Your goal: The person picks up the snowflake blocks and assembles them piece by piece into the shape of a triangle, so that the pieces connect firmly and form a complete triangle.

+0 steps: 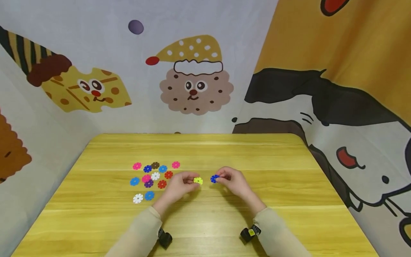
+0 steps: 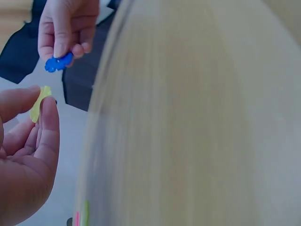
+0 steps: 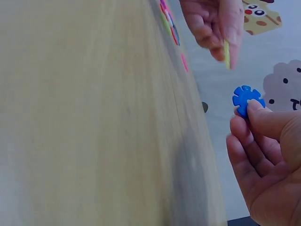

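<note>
My left hand [image 1: 182,185] pinches a yellow notched disc [image 1: 198,181] between thumb and fingers. Facing it, my right hand [image 1: 235,182] pinches a dark blue notched disc [image 1: 214,178] by its edge. A short gap separates the two discs over the middle of the table. In the right wrist view the blue disc [image 3: 246,99] shows its slotted, flower-like rim, while the yellow disc [image 3: 227,54] appears edge-on. From the left wrist, the yellow disc [image 2: 41,104] sits between thumb and forefinger, with the blue disc [image 2: 59,62] beyond it.
Several loose notched discs lie on the wooden table [image 1: 257,150] left of my left hand, among them a white disc [image 1: 138,198], a light blue disc [image 1: 149,195], a red disc [image 1: 162,184] and a brown disc [image 1: 155,165]. A cartoon-printed curtain [image 1: 128,46] hangs behind the table.
</note>
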A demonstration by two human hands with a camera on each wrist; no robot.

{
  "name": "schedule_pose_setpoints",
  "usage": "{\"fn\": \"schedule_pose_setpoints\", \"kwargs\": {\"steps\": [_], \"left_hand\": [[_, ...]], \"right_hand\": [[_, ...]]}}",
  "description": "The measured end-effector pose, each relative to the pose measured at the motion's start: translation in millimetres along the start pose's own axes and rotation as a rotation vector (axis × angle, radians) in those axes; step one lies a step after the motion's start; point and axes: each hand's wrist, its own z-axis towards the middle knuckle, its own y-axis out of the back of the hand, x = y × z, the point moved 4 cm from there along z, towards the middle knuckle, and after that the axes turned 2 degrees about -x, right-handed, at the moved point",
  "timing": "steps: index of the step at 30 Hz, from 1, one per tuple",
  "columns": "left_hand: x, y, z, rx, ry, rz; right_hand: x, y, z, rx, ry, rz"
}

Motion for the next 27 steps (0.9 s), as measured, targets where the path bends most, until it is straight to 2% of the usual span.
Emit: {"fn": "schedule_pose_setpoints", "kwargs": {"steps": [4,5,9,13,18,22,27], "left_hand": [[-2.0,-7.4,3.0,-0.037,-0.008,-0.065],[-3.0,-9.3,3.5,-0.042,-0.010,-0.079],[-5.7,-15.5,5.7,-0.048,-0.037,-0.109],[-5.7,-18.9,6.8,-0.057,-0.040,-0.136],[-6.7,-23.7,6.7,-0.087,-0.024,-0.193],[-6.3,-28.4,6.7,-0.119,0.002,-0.243],[-5.4,-34.0,5.7,-0.143,0.019,-0.277]], "right_hand": [[8,-3,-4.3,-0.056,0.007,0.040],[14,-2,-6.4,-0.068,0.005,0.050],[17,-5,-9.1,-0.110,-0.014,0.081],[6,-9,-9.0,-0.147,-0.020,0.095],[4,-9,-10.9,-0.190,-0.016,0.127],[5,-10,-11.9,-0.214,-0.044,0.146],[23,-7,-15.9,-0.244,-0.051,0.133]]}}
